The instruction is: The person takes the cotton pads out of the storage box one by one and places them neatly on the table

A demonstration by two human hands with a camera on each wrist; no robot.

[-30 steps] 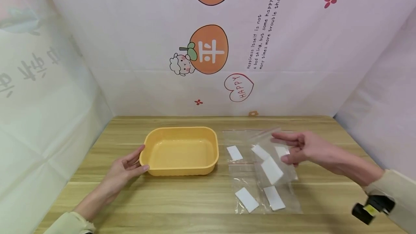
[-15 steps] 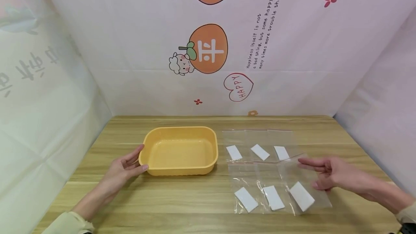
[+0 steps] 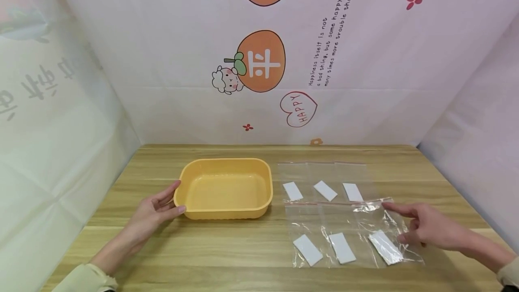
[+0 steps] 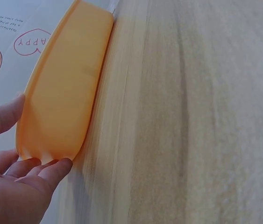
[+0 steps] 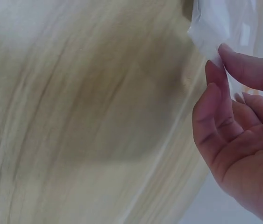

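Observation:
My left hand (image 3: pixel 147 220) holds the left end of a yellow plastic basin (image 3: pixel 224 214), its thumb and fingers spread about the corner. In the left wrist view, several fingertips (image 4: pixel 62 169) press the basin's end wall. Over on the right, my right hand (image 3: pixel 434 226) pinches the right edge of a clear zip-lock bag (image 3: pixel 365 217). A white rectangular piece (image 3: pixel 385 247) shows in that bag, which lies at the right end of the front row. Thumb (image 5: pixel 243 70) and index finger meet at the plastic in the right wrist view.
Several more zip-lock bags, each with a white piece (image 3: pixel 342 248) showing in it, lie in two rows right of the basin. The wooden tabletop (image 3: pixel 211 256) ends at a printed cloth backdrop (image 3: pixel 182 57), with cloth sides at left and right.
My right hand has carried the zip-lock bag rightward and toward me, from above the other bags down to the front row's right end. The left hand and basin have stayed put.

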